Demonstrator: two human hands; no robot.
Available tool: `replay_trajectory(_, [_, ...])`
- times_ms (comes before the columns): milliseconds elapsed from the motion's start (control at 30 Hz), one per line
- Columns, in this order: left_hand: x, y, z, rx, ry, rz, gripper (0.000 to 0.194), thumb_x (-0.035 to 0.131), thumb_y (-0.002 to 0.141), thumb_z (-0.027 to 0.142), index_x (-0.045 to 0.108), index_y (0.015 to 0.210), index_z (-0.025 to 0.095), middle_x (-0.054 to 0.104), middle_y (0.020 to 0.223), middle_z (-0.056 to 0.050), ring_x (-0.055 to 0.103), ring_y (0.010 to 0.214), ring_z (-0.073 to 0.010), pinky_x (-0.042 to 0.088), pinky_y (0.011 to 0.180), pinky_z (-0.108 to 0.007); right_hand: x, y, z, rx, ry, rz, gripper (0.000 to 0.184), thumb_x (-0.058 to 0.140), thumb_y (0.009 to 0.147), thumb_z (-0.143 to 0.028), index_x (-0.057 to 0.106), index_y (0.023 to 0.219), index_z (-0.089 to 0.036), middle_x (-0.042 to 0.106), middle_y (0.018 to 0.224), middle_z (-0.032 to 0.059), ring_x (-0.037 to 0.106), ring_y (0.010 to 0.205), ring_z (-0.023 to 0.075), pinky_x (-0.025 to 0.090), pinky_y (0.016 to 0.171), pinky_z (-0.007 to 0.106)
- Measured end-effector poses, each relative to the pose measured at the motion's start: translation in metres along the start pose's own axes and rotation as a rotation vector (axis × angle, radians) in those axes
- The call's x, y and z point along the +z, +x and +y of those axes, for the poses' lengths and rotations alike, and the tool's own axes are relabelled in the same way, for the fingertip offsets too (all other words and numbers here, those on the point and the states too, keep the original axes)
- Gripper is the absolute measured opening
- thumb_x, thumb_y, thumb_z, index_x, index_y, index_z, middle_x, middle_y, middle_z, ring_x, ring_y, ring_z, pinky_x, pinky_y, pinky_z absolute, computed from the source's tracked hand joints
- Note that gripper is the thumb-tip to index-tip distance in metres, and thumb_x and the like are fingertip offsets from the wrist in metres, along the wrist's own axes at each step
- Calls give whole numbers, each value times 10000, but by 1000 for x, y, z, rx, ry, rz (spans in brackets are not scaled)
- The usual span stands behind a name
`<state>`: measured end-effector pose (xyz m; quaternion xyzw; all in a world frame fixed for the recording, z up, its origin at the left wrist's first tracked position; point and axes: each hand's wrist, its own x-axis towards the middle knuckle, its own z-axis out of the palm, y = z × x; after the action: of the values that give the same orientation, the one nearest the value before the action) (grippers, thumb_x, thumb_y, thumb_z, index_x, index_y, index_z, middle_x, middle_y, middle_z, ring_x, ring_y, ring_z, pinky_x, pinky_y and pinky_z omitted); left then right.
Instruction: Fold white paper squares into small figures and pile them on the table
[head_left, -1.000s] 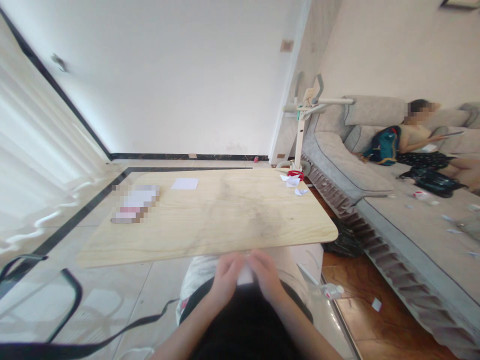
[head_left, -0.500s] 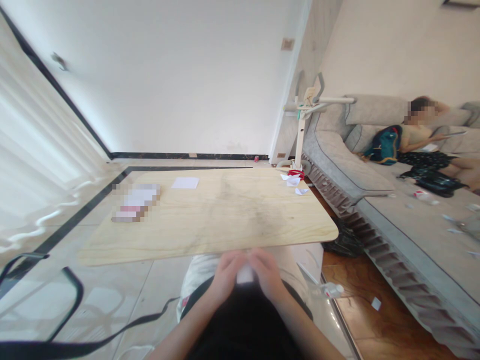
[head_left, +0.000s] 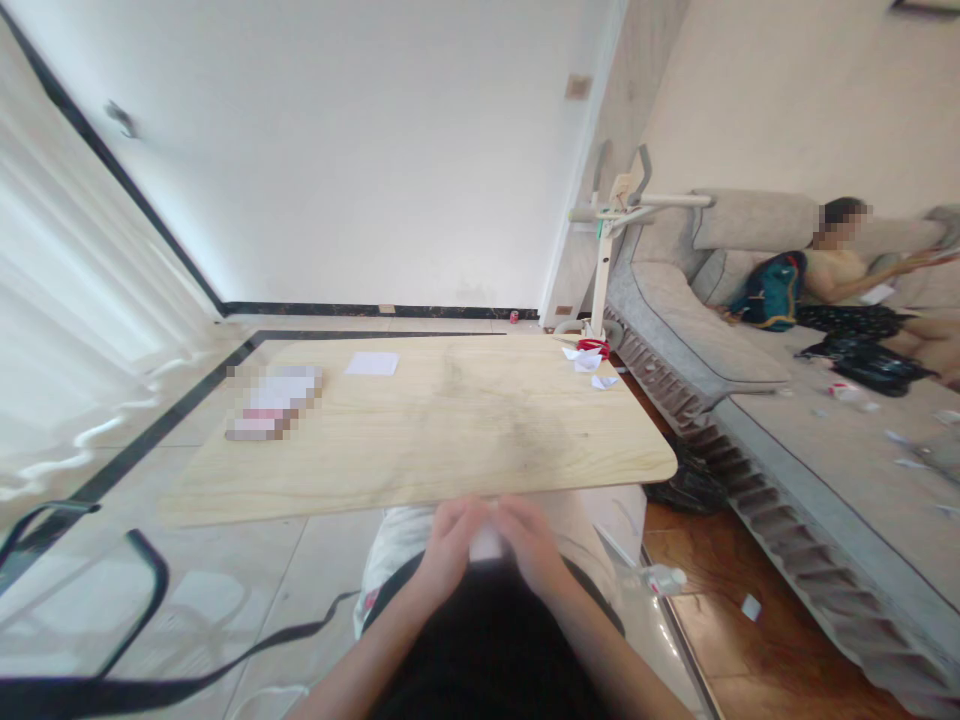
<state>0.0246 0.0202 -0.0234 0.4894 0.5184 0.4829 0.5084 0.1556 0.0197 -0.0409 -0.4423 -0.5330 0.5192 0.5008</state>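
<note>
My left hand (head_left: pixel 448 541) and my right hand (head_left: pixel 531 545) meet just below the near edge of a light wooden table (head_left: pixel 420 430). Between their fingers they pinch a small white piece of paper (head_left: pixel 486 544), mostly hidden by the fingers. Both hands hover over my lap, close to my dark top. On the table's far side lie a white sheet (head_left: pixel 371 363), a blurred flat item (head_left: pixel 274 402) at the left, and small white paper scraps with a red ring (head_left: pixel 591 352) at the right corner.
A grey sofa (head_left: pixel 750 400) runs along the right, with another person (head_left: pixel 855 270) sitting at its far end beside a teal backpack (head_left: pixel 769 290). A white stand (head_left: pixel 604 260) rises behind the table. Black straps (head_left: pixel 112 620) lie on the tiled floor at left.
My hands have stayed together on the paper, shifting only slightly upward. The person on the sofa has moved an arm outward.
</note>
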Motion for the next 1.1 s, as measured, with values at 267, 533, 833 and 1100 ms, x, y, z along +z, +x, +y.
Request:
replay_trajectory(267, [2,-5,-1,-20,-50,23,347,660,720,387,539,461,188,519,497,19,474,525,-139,410,503,-252,0,-4,2,-34,18,10,335,546,800,-292,415,505,-202,409,480,-47,362,492,110,285,502,256])
replay_trajectory(533, [-1,-6,3,-36,-50,33,336,649,721,365,540,446,205,525,492,9,495,533,-156,416,509,-261,-2,-5,-2,-59,-44,-24,364,550,835,-329,402,528,-203,370,511,-52,347,514,108,281,503,248])
replay_trajectory(833, [2,-4,-1,-67,-106,23,332,672,690,387,553,455,185,517,487,17,471,519,-136,396,490,-239,-4,-6,-2,-56,-46,-48,369,534,873,-339,435,546,-199,434,508,-46,396,512,112,309,520,251])
replay_trajectory(1100, [3,-10,17,-144,-158,-37,268,669,706,380,694,556,159,611,540,-23,542,554,-162,445,513,-245,-4,-6,-1,-67,-120,-31,358,518,874,-352,424,563,-202,401,542,-42,387,540,118,309,524,252])
